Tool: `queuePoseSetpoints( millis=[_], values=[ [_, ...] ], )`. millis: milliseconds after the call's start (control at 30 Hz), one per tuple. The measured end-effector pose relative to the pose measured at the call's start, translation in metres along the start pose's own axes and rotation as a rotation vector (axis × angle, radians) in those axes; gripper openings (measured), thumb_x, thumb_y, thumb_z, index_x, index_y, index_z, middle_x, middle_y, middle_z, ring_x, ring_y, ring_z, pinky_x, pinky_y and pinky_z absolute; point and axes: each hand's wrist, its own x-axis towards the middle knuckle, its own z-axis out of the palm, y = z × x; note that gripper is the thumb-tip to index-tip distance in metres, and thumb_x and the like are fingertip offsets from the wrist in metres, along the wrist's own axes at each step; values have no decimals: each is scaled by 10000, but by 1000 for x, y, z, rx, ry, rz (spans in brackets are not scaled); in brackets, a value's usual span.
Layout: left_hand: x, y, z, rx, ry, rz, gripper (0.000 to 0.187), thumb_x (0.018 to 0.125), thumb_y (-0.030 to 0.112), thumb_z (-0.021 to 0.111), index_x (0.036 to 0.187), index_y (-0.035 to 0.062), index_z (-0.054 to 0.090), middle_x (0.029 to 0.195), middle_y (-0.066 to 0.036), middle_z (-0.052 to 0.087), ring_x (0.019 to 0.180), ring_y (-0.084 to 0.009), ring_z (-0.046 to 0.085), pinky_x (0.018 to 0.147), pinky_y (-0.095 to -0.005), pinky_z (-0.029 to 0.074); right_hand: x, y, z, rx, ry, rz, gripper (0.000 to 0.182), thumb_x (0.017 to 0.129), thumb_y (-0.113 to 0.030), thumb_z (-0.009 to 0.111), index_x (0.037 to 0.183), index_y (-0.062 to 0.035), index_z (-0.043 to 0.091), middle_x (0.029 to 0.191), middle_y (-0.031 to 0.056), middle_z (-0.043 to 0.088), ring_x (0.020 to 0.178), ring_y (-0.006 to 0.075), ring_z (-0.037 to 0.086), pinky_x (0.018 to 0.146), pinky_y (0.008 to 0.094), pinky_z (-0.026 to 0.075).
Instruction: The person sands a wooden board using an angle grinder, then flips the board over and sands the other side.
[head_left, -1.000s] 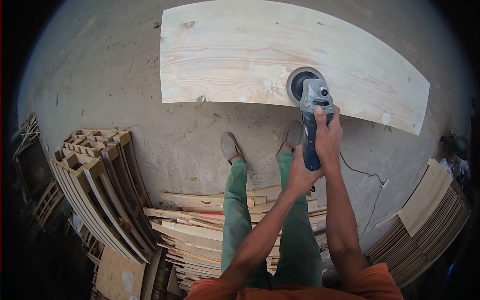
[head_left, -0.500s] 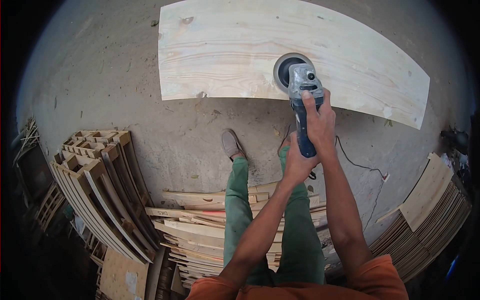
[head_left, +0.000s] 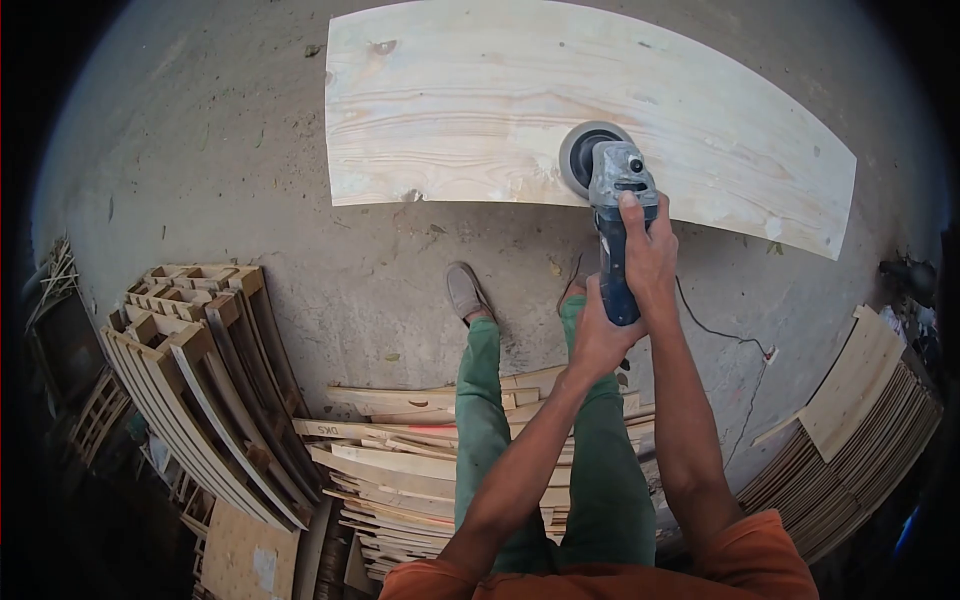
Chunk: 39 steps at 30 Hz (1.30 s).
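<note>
An angle grinder (head_left: 622, 178) with a grey metal head and dark blue body is held in both hands. My left hand (head_left: 603, 335) is wrapped around the rear end of its body. Farther forward, my right hand (head_left: 650, 248) grips it just behind the head, thumb on top. The round sanding disc (head_left: 583, 155) lies over the near edge of a pale wooden board (head_left: 450, 110), around the middle of its length. The disc's underside is hidden, so contact with the wood is hard to judge.
Wooden pallets (head_left: 205, 370) stand at the left. Loose planks (head_left: 400, 455) are piled behind my legs. At the right is a stack of thin boards (head_left: 850, 440). A dark cord (head_left: 712, 328) runs over the concrete floor to a white connector (head_left: 771, 355).
Both hands have drawn the grinder slightly toward me and to the right, so its disc sits closer to the board's near edge. Both hands keep their grip.
</note>
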Motion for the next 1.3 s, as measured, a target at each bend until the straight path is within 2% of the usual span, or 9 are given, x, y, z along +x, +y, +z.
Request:
queuePoseSetpoints(
  millis=[100, 167, 300, 367, 467, 700, 867, 967, 1300],
  values=[
    [-2, -6, 5, 75, 95, 215, 744, 731, 258, 891, 1257, 24, 420, 1047, -168, 662, 908, -277, 685, 793, -394, 540, -5, 1, -5, 6, 31, 13, 758, 950, -631, 554, 1320, 30, 515, 1006, 272, 705, 985, 398, 695, 895, 448, 504],
    [-5, 4, 1, 33, 26, 62, 725, 742, 215, 857, 1289, 4, 430, 1119, -154, 615, 1011, -218, 617, 886, -378, 498, 1, 2, 1, -15, 25, -12, 752, 951, -626, 556, 1317, 30, 520, 1012, 268, 703, 975, 393, 695, 891, 447, 507],
    [10, -7, 1, 13, 48, 94, 747, 743, 232, 864, 1307, 9, 428, 1121, -161, 615, 1028, -227, 619, 894, -381, 495, 0, 3, 1, -9, 21, -20, 739, 954, -614, 560, 1315, 30, 527, 1027, 260, 700, 954, 371, 696, 881, 439, 515],
    [-6, -10, 4, 54, -43, -10, 729, 745, 224, 861, 1296, 14, 432, 1118, -165, 615, 1014, -234, 628, 875, -382, 507, -12, 17, -7, 21, 43, -3, 736, 956, -611, 557, 1317, 29, 525, 1025, 262, 700, 948, 371, 696, 875, 436, 517],
    [-10, -25, 13, 100, 23, 152, 716, 748, 216, 856, 1288, 20, 428, 1092, -152, 628, 969, -234, 646, 843, -380, 522, -14, 17, -10, 64, 88, -39, 728, 961, -601, 555, 1325, 29, 517, 1026, 264, 701, 952, 373, 700, 868, 432, 517],
    [7, -13, 1, 0, -25, 11, 755, 747, 216, 858, 1324, 24, 409, 1139, -164, 635, 995, -270, 662, 866, -394, 524, 1, 10, -4, 22, 1, -28, 722, 962, -596, 559, 1326, 26, 516, 1035, 268, 704, 989, 392, 701, 883, 440, 513],
    [-7, -37, 17, 116, 88, 221, 767, 734, 263, 895, 1275, 13, 412, 1045, -182, 666, 921, -290, 689, 789, -404, 548, -12, 20, -11, 39, 66, -43, 751, 953, -625, 554, 1327, 25, 513, 1026, 275, 702, 983, 401, 700, 888, 442, 511],
    [0, -3, 6, 27, 22, 27, 775, 746, 220, 860, 1342, 19, 406, 1203, -172, 606, 1111, -250, 611, 924, -386, 493, -3, 11, -6, -2, 21, -17, 748, 953, -623, 552, 1324, 27, 518, 1035, 273, 702, 989, 387, 700, 897, 437, 509],
    [-5, -17, 16, 40, 32, 78, 699, 751, 208, 849, 1285, 19, 440, 1150, -151, 620, 996, -228, 640, 864, -372, 510, -6, 8, -13, 9, 39, -13, 717, 957, -595, 564, 1297, 35, 528, 1023, 263, 704, 972, 373, 703, 869, 437, 517]
  ],
)
